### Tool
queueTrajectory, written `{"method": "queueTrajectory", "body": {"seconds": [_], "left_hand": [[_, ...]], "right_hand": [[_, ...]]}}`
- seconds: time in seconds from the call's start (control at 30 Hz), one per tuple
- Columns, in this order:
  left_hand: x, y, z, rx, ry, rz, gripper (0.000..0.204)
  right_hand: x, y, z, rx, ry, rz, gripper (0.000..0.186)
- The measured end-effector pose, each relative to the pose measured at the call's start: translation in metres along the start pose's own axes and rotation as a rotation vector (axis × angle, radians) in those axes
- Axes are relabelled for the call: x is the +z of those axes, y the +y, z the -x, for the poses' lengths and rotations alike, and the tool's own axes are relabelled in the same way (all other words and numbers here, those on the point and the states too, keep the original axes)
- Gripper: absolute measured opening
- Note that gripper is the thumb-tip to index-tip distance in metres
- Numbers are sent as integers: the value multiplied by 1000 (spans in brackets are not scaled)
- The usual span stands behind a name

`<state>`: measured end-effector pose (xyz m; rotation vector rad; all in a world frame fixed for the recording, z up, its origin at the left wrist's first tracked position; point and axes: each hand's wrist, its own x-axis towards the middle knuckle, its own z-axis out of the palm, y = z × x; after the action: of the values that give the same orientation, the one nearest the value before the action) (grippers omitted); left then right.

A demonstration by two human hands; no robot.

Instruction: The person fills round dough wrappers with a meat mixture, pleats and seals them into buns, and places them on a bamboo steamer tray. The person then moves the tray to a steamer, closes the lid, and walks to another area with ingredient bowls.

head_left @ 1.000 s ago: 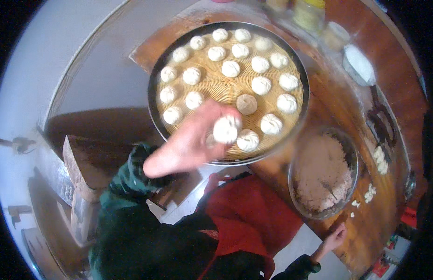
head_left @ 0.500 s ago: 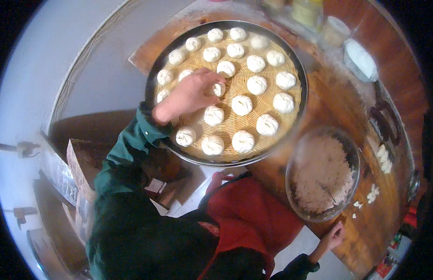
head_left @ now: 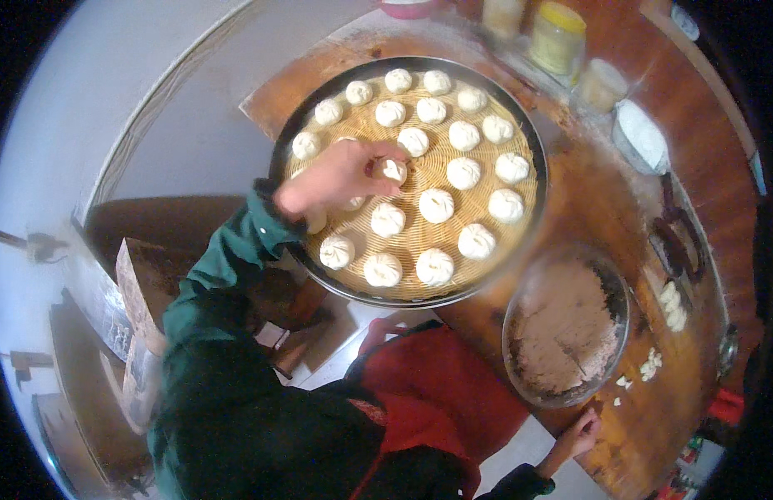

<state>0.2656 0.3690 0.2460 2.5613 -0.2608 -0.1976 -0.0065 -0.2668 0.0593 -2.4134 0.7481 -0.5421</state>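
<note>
Left hand (head_left: 353, 177) is pinching round white dough bun (head_left: 393, 172) beside open tan wicker (head_left: 426, 175); right hand (head_left: 583, 432), near wooden edge (head_left: 613, 464), grip unclear.

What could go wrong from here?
The left hand could dent the small white pleated dough bun between its thumb and fingers. Its dark green fabric cuff might brush nearby buns. The large round black-rimmed tray seems to overhang the brown wooden table, so pressing that side might tip it.

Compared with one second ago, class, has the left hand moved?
Yes: the left hand moved forward, from over the near side of the tray toward its middle.
</note>
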Motion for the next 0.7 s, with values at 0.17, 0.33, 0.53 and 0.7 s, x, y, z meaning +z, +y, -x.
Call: {"method": "queueTrajectory", "body": {"seconds": [0.17,0.33,0.53,0.7], "left_hand": [[-47,-22,-6,-37,235,-181,38],[-43,-48,-39,452,325,-306,44],[-29,-58,-63,263,260,-233,33],[-35,-53,-67,211,294,-306,31]], "right_hand": [[-9,3,9,-22,14,-10,33],[-12,0,26,-189,104,-93,30],[-14,3,19,-121,90,-37,30],[-13,2,12,-116,62,-88,30]]}}
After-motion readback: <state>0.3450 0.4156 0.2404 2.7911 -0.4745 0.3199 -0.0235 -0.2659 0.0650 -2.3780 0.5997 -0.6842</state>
